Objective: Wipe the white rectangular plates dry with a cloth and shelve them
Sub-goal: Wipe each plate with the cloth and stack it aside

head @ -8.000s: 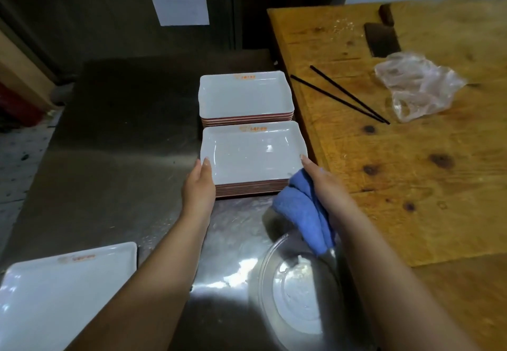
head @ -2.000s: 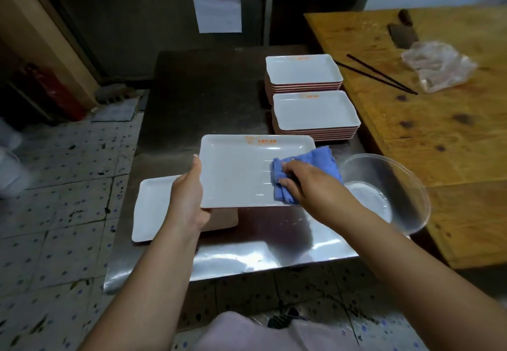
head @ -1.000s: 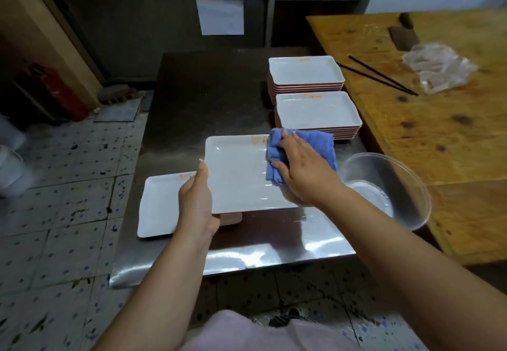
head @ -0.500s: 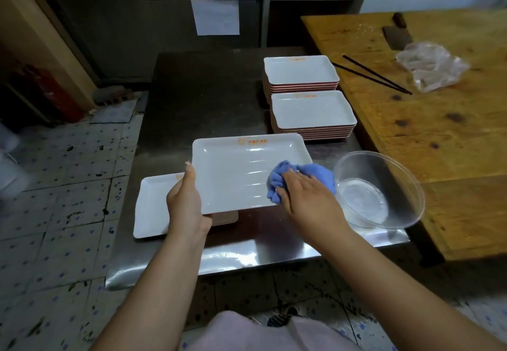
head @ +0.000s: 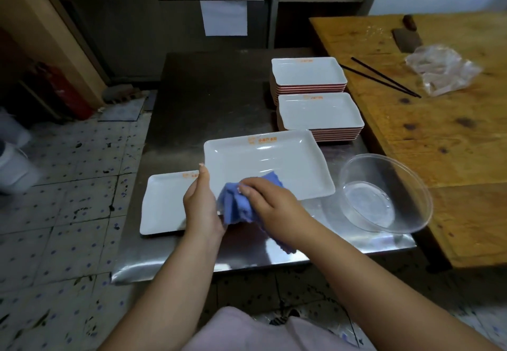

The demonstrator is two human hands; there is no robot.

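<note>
Illegible orange print on plates (head: 269, 166)

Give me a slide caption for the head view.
Left hand holds a white plate while right hand wipes it with a blue cloth.

This is a working restaurant kitchen: a steel table (head: 208, 98) carrying stacks of logo-printed white plates (head: 318, 111), a worn wooden chopping table (head: 439, 142) with a cleaver (head: 406, 38) and chopsticks (head: 384, 77), and stained tiled floor (head: 68, 186).
</note>
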